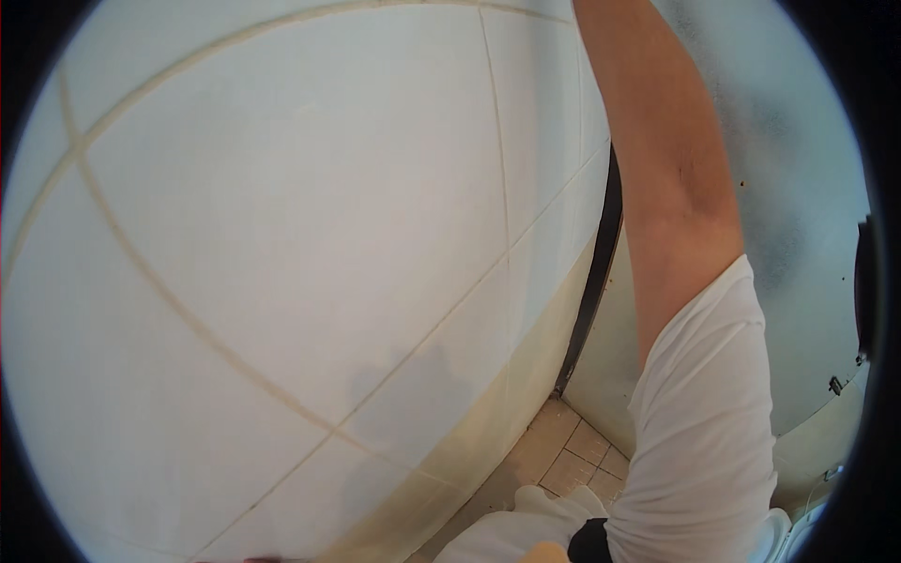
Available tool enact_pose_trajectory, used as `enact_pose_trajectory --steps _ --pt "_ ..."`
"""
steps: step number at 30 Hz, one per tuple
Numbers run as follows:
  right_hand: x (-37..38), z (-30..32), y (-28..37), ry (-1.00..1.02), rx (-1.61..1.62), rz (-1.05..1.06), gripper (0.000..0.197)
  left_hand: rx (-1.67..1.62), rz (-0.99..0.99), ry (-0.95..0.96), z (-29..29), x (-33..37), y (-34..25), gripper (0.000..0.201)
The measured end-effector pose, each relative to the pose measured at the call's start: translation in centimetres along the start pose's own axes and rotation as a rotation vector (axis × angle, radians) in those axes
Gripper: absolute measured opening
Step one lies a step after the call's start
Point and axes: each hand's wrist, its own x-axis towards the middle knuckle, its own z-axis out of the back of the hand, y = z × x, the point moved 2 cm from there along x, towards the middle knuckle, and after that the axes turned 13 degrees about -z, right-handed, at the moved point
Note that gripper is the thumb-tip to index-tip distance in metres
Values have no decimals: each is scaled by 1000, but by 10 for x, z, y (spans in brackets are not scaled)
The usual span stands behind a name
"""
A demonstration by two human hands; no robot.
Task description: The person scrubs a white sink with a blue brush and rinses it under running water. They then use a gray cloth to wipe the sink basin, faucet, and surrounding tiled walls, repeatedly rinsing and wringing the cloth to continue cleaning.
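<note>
My bare right arm (680,169), in a short white sleeve (709,413), reaches up along the right side of the view. It runs past the top edge, so my right hand lies outside the picture, and whatever it touches is hidden. The arm passes in front of a dark upright strip (598,272) and a pale grey panel (788,310) with dark smudges. My left hand does not show. A thin dark reddish sliver at the bottom edge, left of centre, is too small to make out.
A white tiled wall (310,206) with yellowish grout lines fills the left and middle. Brownish floor tiles (568,450) lie below, beside my white clothing (511,535). A small dark metal fitting (835,385) sits at the right panel's lower edge. Part of a rounded white object (777,530) shows at lower right.
</note>
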Motion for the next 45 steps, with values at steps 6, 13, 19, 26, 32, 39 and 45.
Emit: enact_pose_trajectory --steps 6,13,19,26,32,39,45 --pt "-100 84 -231 -102 14 -529 57 -22 -34 -27 -1 8 -6 65" --pt "-381 139 -315 -318 -144 -959 57 -26 -30 -23 -2 13 -14 66" --pt "-629 121 -202 -489 289 -1955 59 70 -28 16 3 9 -9 68" --pt "-695 101 -142 -747 476 -2112 48 39 -55 -48 3 15 -7 58" --pt "-480 90 -191 -509 452 -1536 47 25 -27 -8 5 6 3 62" --pt "-228 31 -37 -270 -21 -567 39 -48 -17 -23 -3 12 -8 62" --pt "-316 -53 211 -95 -13 211 39 14 -13 -4 4 3 9 64"
